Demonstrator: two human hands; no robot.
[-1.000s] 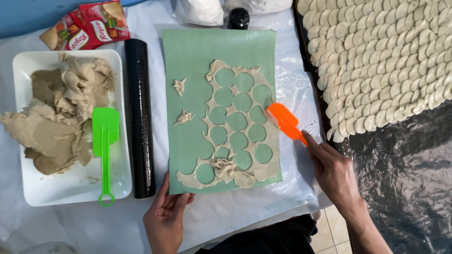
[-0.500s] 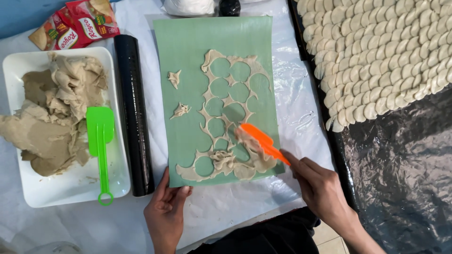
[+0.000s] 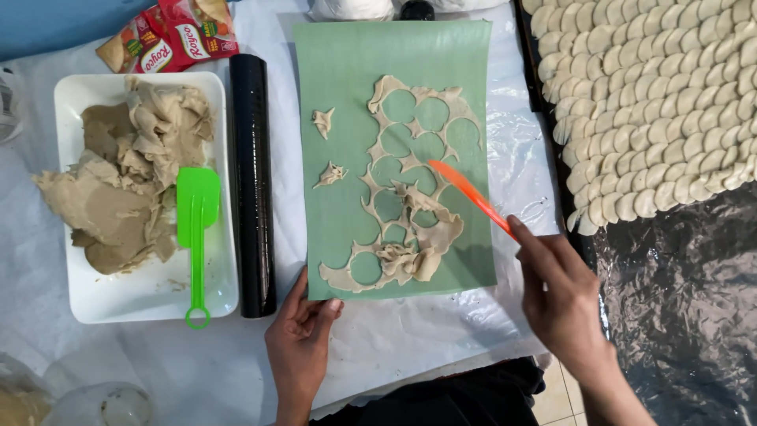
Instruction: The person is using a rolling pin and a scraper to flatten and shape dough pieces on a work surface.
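Orange spatula [image 3: 471, 199] in closed right hand [image 3: 561, 300]

Surrounding items on the work surface

White tray [image 3: 142, 304] of dough scraps [image 3: 118, 189] with green spatula [image 3: 195, 229] left; black roll [image 3: 252, 181] beside it; dough rounds [image 3: 654, 102] far right; red packets [image 3: 169, 35] far left.

Even, bright overhead light, no hard shadows; soft shadow only under the right hand [image 3: 561, 298] at 5 o'clock. Glare on the clear plastic sheet [image 3: 516, 158] near 3 o'clock and along the black roll [image 3: 252, 181]. Crinkled foil [image 3: 686, 315] at 4 o'clock throws speckled highlights. Focus sharp at centre; slight softness toward the 7 o'clock corner. No visible motion blur, mild wide-angle stretch at edges.
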